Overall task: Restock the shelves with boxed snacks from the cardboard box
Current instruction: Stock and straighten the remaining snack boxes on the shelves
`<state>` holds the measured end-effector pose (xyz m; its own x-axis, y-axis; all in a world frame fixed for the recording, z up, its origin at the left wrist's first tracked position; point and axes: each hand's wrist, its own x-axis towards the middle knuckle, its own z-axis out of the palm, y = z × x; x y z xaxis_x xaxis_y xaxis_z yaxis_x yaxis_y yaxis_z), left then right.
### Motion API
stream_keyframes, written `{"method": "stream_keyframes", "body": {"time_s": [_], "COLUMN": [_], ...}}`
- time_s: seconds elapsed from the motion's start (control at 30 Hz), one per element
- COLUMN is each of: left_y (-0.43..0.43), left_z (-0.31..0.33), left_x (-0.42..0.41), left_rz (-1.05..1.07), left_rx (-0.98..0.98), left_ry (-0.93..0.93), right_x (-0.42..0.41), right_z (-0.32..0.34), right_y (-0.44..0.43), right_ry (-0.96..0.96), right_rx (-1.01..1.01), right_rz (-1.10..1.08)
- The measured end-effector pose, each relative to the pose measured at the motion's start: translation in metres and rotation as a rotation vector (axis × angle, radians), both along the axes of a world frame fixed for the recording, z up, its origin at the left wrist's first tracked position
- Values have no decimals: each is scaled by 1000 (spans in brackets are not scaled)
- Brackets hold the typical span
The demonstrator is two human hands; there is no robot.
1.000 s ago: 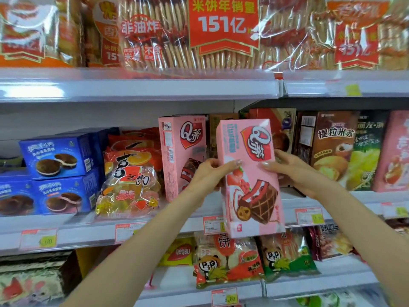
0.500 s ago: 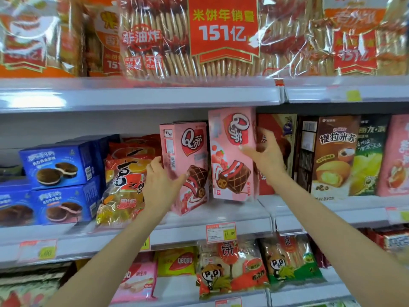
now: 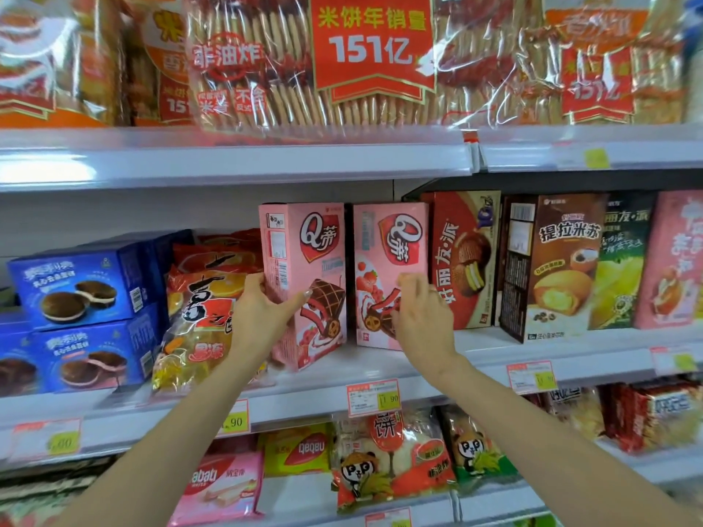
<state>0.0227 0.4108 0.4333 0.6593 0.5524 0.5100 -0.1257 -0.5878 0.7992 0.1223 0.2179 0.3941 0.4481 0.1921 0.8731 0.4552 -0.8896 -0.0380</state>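
Observation:
Two pink Q-brand snack boxes stand upright side by side on the middle shelf. My left hand grips the left pink box, with the thumb across its front and the fingers round its left side; the box leans slightly. My right hand is blurred in front of the lower part of the right pink box, fingers relaxed at the box's face and not wrapped round it. The cardboard box is out of view.
Blue cookie boxes and a jelly bag crowd the left pink box. A red pie box and a brown cake box stand to the right. Rice cracker bags fill the shelf above, panda-printed bags the one below.
The pink box I held in both hands now stands on the shelf, right of the first one. My left hand moved to grip the left box; my right hand slid down the new box's front.

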Motion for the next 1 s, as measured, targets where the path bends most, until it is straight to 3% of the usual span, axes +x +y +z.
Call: {"method": "stream_keyframes", "body": {"time_s": [0.2,0.63,0.8,0.9,1.0], "left_y": [1,0,-6,-14,-28], "left_z": [3,1,1,0,-2], "left_x": [-12,-21,-7,13,41], "left_rz": [-1,-88,-122,-138,-176], "left_rx": [-29,-104,-91,-96,-98], "left_ry": [-47,-107,-110,-78,-21], "right_x": [25,80,73,50,18], "right_z": [-1,12,18,24,23], "right_y": [11,31,14,-11,-37], "right_ry": [199,370,600,545,417], "right_rx": [-104,-198,24,240,225], "right_rz": [-4,9,205,336,369]}}
